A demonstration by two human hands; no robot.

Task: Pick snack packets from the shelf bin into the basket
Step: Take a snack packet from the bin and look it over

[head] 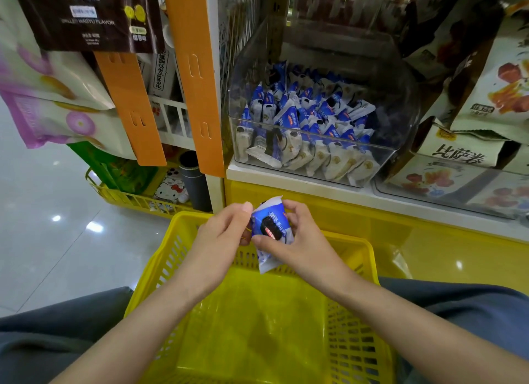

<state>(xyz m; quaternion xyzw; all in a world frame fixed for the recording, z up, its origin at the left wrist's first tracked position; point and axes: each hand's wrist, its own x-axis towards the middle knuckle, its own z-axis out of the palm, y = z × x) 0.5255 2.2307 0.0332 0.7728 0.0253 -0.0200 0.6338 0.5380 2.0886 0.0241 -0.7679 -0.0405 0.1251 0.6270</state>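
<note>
Yellow plastic basket (352, 340) sitting lowest; left hand (223, 234) and right hand (300, 237) both gripping blue-and-white snack packet (270, 226) over its far rim

A glossy pale tiled floor (43, 189) spreads on the left, dotted with bright spots of reflected light (56, 218) (small, white, scattered). A white shelf board (286, 180) sits over a yellow base panel (443, 249), which also shines. Two orange slotted strips (197, 83) hang beside a white upright (214, 25) of the shelving.
</note>
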